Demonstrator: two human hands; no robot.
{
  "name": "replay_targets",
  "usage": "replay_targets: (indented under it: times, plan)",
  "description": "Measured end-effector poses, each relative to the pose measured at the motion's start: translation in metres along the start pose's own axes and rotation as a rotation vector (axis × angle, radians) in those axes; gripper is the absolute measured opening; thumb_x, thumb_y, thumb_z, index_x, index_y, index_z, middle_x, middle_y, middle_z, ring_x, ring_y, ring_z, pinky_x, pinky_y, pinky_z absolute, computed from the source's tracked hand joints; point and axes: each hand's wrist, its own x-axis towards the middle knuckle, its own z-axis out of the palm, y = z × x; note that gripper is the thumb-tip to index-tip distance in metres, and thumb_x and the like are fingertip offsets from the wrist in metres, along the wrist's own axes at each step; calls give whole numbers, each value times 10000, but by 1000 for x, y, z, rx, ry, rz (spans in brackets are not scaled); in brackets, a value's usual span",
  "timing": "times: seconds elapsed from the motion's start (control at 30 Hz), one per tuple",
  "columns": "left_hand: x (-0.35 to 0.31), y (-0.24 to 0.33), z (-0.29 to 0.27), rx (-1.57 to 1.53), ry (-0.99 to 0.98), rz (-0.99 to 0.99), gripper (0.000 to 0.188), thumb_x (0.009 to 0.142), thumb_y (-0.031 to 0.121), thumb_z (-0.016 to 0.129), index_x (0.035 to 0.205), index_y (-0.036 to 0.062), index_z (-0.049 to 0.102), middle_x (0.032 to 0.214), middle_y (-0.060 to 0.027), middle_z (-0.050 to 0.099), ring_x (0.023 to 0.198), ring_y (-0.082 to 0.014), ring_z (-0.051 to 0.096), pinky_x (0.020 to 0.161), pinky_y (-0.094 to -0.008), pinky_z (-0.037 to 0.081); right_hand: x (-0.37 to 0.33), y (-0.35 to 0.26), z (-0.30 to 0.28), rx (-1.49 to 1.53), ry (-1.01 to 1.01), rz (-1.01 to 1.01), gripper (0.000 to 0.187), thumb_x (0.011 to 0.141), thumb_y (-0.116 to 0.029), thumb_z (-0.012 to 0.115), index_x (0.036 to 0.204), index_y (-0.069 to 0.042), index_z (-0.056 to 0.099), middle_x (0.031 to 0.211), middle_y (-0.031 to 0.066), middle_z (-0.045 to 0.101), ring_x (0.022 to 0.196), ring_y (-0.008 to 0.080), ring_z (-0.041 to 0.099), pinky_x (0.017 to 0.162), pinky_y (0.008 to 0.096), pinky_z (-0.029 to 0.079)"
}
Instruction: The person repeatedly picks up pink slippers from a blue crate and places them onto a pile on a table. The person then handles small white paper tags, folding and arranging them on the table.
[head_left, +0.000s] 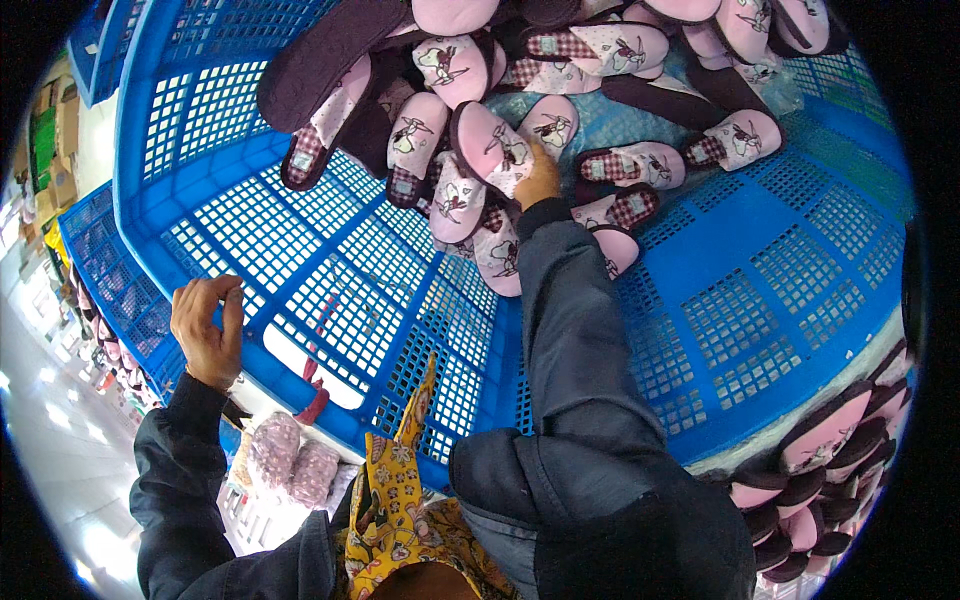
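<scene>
My right hand point(540, 180) reaches into a big blue plastic basket point(740, 345) and grips a pink slipper point(490, 145) with a cartoon print and dark sole. Loose slippers surround it, among them an upright pink one point(416, 135), one lying beneath point(456, 204) and a checked-lined one point(635, 165) to the right. At the basket's left rim, my left hand point(207, 330) is held with its fingers curled in; nothing shows in it. The fingertips of my right hand are hidden behind the slipper.
More slippers fill the far part of the basket, over crumpled clear blue plastic point(640, 120). Stacked slippers point(825, 440) stand outside at the lower right. Bagged pinkish goods point(290, 460) lie below the rim on the left. Another blue basket point(115, 270) stands farther left.
</scene>
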Motion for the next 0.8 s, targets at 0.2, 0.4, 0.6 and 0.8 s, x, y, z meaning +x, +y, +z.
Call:
replay_targets:
  times: [0.2, 0.4, 0.6, 0.8]
  plan:
    - [1, -3, 6, -32, 58, 41, 45, 775, 50, 617, 815, 57, 637, 781, -70, 638, 690, -226, 569, 664, -327, 395, -7, 21, -6, 1594, 96, 784, 201, 840, -137, 657, 1025, -72, 612, 949, 78, 653, 844, 161, 629, 679, 278, 508]
    - [-9, -10, 1, -51, 132, 66, 29, 782, 98, 630, 811, 100, 630, 740, -34, 632, 688, -214, 588, 673, -332, 402, -68, -103, -89, 1397, 98, 492, 212, 903, -107, 561, 1113, -90, 534, 998, 18, 609, 901, 139, 587, 734, 272, 478]
    - [-4, -17, 3, 0, 149, 93, 68, 805, 191, 605, 799, 126, 620, 701, -51, 617, 695, -244, 591, 669, -366, 401, -131, -231, -181, 1181, 46, 158, 226, 926, -147, 519, 1134, -63, 490, 914, 10, 594, 699, 78, 569, 565, 235, 462]
    - [-9, -19, 27, 18, -189, 73, 189, 820, 279, 577, 901, 119, 635, 881, -93, 662, 857, -299, 619, 806, -429, 454, -245, -345, -251, 723, 107, 260, 249, 925, -183, 556, 1120, -40, 501, 863, 36, 582, 744, 102, 543, 650, 268, 453]
